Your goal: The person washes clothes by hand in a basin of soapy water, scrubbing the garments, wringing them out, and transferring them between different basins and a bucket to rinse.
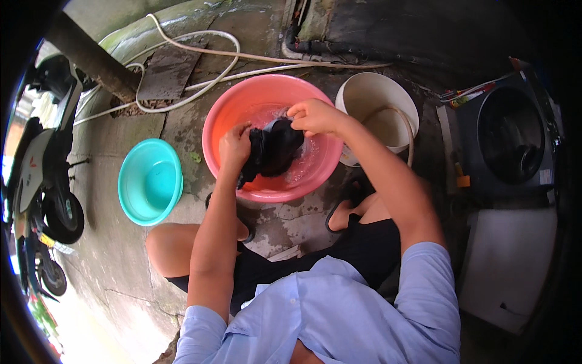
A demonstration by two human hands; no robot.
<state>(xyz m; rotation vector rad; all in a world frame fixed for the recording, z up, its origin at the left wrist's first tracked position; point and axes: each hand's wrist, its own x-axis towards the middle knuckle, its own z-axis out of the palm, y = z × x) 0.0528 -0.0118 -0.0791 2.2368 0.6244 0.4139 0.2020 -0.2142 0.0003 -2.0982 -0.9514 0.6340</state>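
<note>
A large pink plastic basin stands on the ground before me, with sudsy water in it. Between my hands a wet black cloth garment hangs over the basin, its lower part near the water. My left hand grips the garment's left side, where a fold droops toward the near rim. On the far right side, the fingers of my right hand pinch its upper edge. A lighter grey-blue patch of cloth shows near that edge; whether it belongs to the same garment I cannot tell.
A turquoise basin sits to the left. A white bucket with a hose end inside stands right of the pink basin. Pale hose loops behind. A front-loading washing machine is at right, motor scooters at far left.
</note>
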